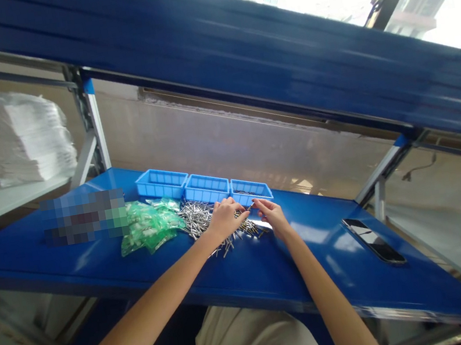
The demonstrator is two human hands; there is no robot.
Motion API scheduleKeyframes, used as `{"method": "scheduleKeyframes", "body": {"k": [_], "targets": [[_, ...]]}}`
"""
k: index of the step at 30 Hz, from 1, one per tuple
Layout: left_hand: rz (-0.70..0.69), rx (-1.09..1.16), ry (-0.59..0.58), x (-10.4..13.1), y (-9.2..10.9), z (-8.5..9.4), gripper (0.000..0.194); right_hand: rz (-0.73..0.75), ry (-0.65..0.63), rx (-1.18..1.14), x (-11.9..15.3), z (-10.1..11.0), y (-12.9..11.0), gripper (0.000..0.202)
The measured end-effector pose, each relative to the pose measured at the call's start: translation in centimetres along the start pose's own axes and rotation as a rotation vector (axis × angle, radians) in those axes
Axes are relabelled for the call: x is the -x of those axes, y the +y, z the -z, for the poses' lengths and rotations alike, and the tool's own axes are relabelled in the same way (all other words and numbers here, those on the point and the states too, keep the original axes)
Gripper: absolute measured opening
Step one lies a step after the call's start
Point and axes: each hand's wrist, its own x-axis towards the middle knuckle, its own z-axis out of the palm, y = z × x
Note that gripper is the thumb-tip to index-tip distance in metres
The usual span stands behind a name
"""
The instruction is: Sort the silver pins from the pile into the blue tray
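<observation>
My left hand (226, 218) is above a heap of thin silver metal pins (198, 218), its fingers curled toward the thumb; whatever they pinch is too small to make out. Close by on the right, my right hand (272, 217) pinches a small thin pin (251, 206) between thumb and fingertips. The pin points toward the left fingertips, and I cannot tell whether they touch it. Below and between both hands lie darker, brass-toned pins (248, 228). Behind them stand three blue bins in a row: a left bin (163, 190), a middle bin (207, 193) and a right bin (252, 197) with some small dark pieces inside.
Green plastic bags (148, 224) lie left of the heap, beside a blurred-out patch. A phone (373, 241) rests on the blue table (327, 274) to the right. A blue shelf beam (208, 40) crosses overhead. Wrapped white stacks (16, 137) stand at far left.
</observation>
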Motion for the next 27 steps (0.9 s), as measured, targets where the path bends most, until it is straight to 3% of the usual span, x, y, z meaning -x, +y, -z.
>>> {"method": "scheduleKeyframes", "body": {"k": [12,17,23,27], "targets": [[0.065,0.071,0.119,-0.44,-0.04,0.34,0.023,0.031,-0.112,0.036,0.41,-0.31,-0.37,0.041],[-0.009,0.049,0.044,-0.23,0.19,0.40,0.027,0.025,-0.036,-0.042,0.34,-0.23,-0.58,0.043],[-0.123,0.009,-0.114,0.15,-0.22,-0.10,0.024,0.075,-0.204,0.032,0.91,-0.63,-0.96,0.039],[-0.091,0.037,-0.077,0.07,-0.23,-0.07,0.024,0.078,-0.161,0.004,0.82,-0.71,-0.94,0.040]]}}
